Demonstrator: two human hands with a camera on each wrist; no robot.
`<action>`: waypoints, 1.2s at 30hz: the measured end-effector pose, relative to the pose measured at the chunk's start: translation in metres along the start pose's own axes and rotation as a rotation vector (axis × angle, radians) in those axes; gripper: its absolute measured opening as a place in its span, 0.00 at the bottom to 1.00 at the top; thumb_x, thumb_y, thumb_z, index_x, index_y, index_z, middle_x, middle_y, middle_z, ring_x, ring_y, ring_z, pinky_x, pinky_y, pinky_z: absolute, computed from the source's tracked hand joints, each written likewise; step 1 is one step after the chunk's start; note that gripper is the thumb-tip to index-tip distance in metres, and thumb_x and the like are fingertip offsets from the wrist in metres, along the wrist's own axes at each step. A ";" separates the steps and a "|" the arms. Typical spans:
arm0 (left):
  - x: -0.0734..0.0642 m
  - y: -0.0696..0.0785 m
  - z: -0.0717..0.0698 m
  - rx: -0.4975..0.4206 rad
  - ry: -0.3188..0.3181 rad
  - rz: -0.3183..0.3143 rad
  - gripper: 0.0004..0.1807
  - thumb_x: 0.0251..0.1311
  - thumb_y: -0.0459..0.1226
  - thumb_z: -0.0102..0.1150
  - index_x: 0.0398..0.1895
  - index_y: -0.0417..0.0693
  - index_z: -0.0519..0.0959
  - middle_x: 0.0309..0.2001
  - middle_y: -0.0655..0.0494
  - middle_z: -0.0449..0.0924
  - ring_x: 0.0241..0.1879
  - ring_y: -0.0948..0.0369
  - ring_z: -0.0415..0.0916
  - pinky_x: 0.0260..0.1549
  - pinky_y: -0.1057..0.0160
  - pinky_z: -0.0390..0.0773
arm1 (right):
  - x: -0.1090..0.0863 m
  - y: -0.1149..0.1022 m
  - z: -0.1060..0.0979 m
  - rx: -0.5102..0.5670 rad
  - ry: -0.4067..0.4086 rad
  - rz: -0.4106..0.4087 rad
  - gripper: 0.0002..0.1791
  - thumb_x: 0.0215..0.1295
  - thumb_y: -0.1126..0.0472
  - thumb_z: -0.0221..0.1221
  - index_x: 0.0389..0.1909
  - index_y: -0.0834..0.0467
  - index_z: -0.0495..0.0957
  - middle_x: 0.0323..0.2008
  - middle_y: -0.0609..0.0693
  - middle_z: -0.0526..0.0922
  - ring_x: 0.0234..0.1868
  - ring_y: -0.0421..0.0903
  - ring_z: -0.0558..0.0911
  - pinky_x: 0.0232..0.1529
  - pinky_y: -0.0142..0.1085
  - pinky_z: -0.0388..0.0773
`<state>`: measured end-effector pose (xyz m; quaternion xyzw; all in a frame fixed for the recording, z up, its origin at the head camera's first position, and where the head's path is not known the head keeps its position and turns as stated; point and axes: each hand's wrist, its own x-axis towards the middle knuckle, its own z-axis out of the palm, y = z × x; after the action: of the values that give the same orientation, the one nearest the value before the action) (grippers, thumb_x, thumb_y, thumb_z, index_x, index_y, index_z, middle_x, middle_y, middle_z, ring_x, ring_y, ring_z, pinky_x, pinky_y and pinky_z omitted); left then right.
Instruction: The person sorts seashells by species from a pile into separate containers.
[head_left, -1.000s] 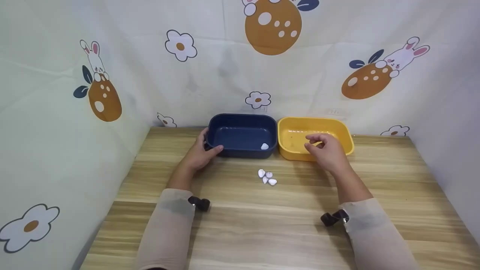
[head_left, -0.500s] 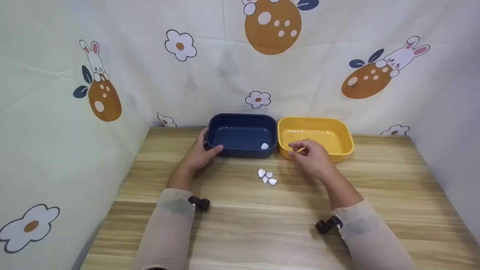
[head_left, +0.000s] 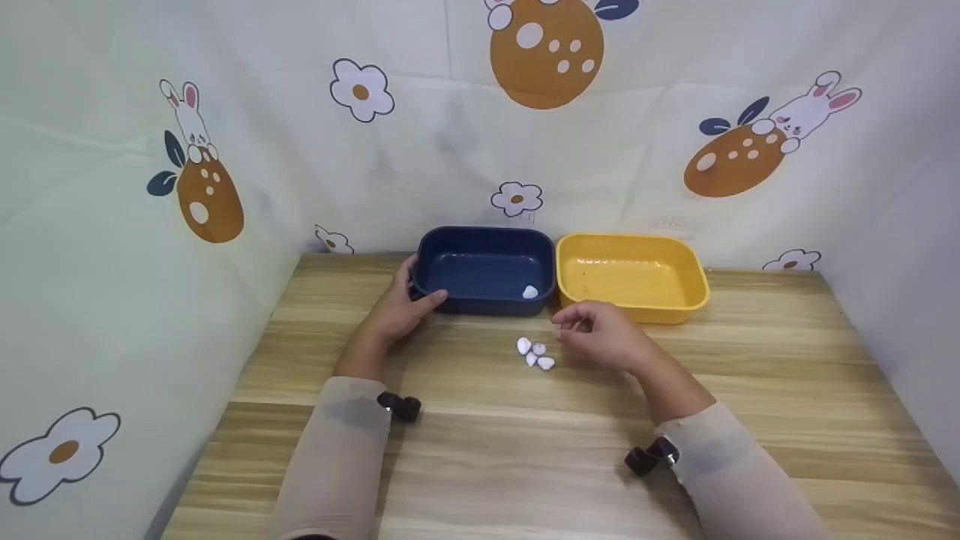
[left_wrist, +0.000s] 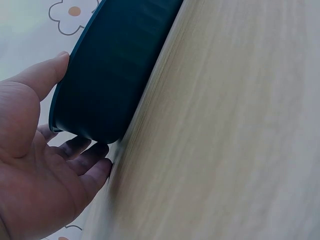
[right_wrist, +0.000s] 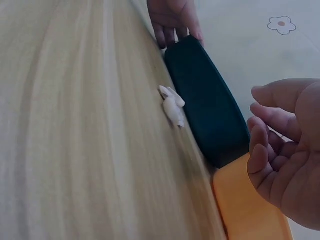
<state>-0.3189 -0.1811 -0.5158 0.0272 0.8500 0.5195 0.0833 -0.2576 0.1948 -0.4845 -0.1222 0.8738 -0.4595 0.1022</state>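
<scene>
A dark blue rectangular bin (head_left: 484,306) stands against the back wall, with one small white shell-like piece (head_left: 530,292) in its front right corner. My left hand (head_left: 397,309) holds the bin's left end, thumb on the front rim and fingers around the outer side. Several more white shell-like pieces (head_left: 546,363) lie in a cluster on the table before the bin. Just right of this cluster, in front of the yellow bin (head_left: 645,281), hovers my right hand (head_left: 606,336). Its fingers are loosely bent with nothing between them in the right wrist view.
The yellow bin stands side by side with the blue one and shows nothing large inside. A wood-grain table (head_left: 510,465) bears everything. Behind it hangs a pale curtain (head_left: 420,165) printed with flowers and rabbits. Dark straps (head_left: 652,456) sit on both wrists over beige sleeves.
My right hand has come from over the yellow bin leftward and toward me, to beside the white pieces. The left hand, both bins and the pieces have stayed in place.
</scene>
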 end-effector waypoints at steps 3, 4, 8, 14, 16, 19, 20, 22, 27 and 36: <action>-0.001 0.000 0.000 0.001 0.004 -0.001 0.58 0.67 0.58 0.69 0.89 0.59 0.41 0.88 0.43 0.44 0.88 0.45 0.43 0.86 0.42 0.48 | 0.001 0.003 0.006 0.003 -0.049 -0.023 0.15 0.67 0.61 0.70 0.52 0.62 0.88 0.40 0.53 0.88 0.40 0.46 0.81 0.42 0.32 0.80; -0.001 0.000 0.000 0.001 0.005 0.000 0.58 0.67 0.59 0.69 0.89 0.59 0.41 0.88 0.43 0.44 0.88 0.45 0.43 0.86 0.42 0.47 | 0.001 0.004 0.008 0.004 -0.066 -0.034 0.15 0.67 0.61 0.71 0.52 0.62 0.88 0.41 0.53 0.88 0.40 0.45 0.81 0.42 0.32 0.80; -0.001 0.000 0.000 0.004 0.009 0.000 0.58 0.67 0.59 0.69 0.89 0.59 0.42 0.88 0.44 0.45 0.88 0.45 0.43 0.86 0.42 0.47 | 0.001 0.009 0.014 -0.021 -0.124 -0.062 0.14 0.64 0.61 0.73 0.49 0.61 0.89 0.40 0.52 0.90 0.39 0.43 0.82 0.41 0.30 0.81; -0.001 0.001 0.000 0.007 0.019 -0.008 0.57 0.68 0.57 0.69 0.89 0.59 0.43 0.88 0.43 0.46 0.87 0.44 0.45 0.86 0.42 0.48 | 0.002 0.015 0.021 -0.089 -0.190 -0.080 0.12 0.61 0.61 0.75 0.45 0.58 0.90 0.38 0.49 0.90 0.39 0.40 0.83 0.42 0.30 0.81; -0.001 0.002 0.000 0.003 0.019 -0.012 0.56 0.68 0.56 0.68 0.89 0.60 0.43 0.88 0.44 0.46 0.87 0.44 0.45 0.86 0.41 0.47 | 0.002 0.016 0.023 -0.106 -0.205 -0.091 0.11 0.61 0.62 0.75 0.44 0.59 0.90 0.37 0.49 0.90 0.39 0.40 0.83 0.43 0.30 0.81; -0.001 0.002 0.001 -0.001 0.021 -0.016 0.55 0.69 0.55 0.68 0.89 0.61 0.43 0.88 0.44 0.46 0.87 0.44 0.45 0.86 0.40 0.47 | 0.002 0.017 0.025 -0.116 -0.216 -0.094 0.11 0.61 0.63 0.75 0.44 0.58 0.90 0.37 0.49 0.90 0.39 0.40 0.82 0.44 0.31 0.81; -0.001 0.002 0.001 -0.001 0.021 -0.017 0.55 0.69 0.55 0.68 0.89 0.61 0.43 0.88 0.44 0.46 0.87 0.44 0.45 0.86 0.40 0.46 | 0.002 0.017 0.026 -0.119 -0.214 -0.092 0.11 0.61 0.63 0.75 0.44 0.58 0.90 0.37 0.49 0.90 0.39 0.40 0.83 0.44 0.31 0.81; -0.001 0.003 0.001 -0.001 0.020 -0.016 0.55 0.70 0.54 0.68 0.89 0.61 0.42 0.88 0.44 0.46 0.87 0.44 0.45 0.86 0.41 0.47 | 0.002 0.018 0.026 -0.124 -0.208 -0.090 0.10 0.61 0.63 0.75 0.43 0.57 0.90 0.36 0.48 0.90 0.39 0.40 0.83 0.44 0.31 0.81; -0.002 0.005 0.002 0.001 0.019 -0.005 0.55 0.70 0.54 0.68 0.89 0.59 0.42 0.88 0.42 0.47 0.87 0.43 0.46 0.86 0.42 0.48 | 0.003 0.018 0.027 -0.143 -0.191 -0.100 0.10 0.61 0.63 0.75 0.42 0.58 0.90 0.35 0.48 0.90 0.38 0.40 0.82 0.43 0.31 0.81; -0.001 0.002 0.002 0.006 0.025 0.004 0.56 0.69 0.56 0.68 0.89 0.58 0.43 0.87 0.42 0.49 0.87 0.44 0.48 0.86 0.43 0.49 | 0.004 0.019 0.029 -0.173 -0.198 -0.107 0.10 0.59 0.64 0.76 0.41 0.56 0.90 0.35 0.48 0.89 0.39 0.41 0.82 0.46 0.36 0.83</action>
<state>-0.3182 -0.1788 -0.5145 0.0229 0.8525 0.5172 0.0716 -0.2549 0.1818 -0.5162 -0.2218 0.8880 -0.3728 0.1525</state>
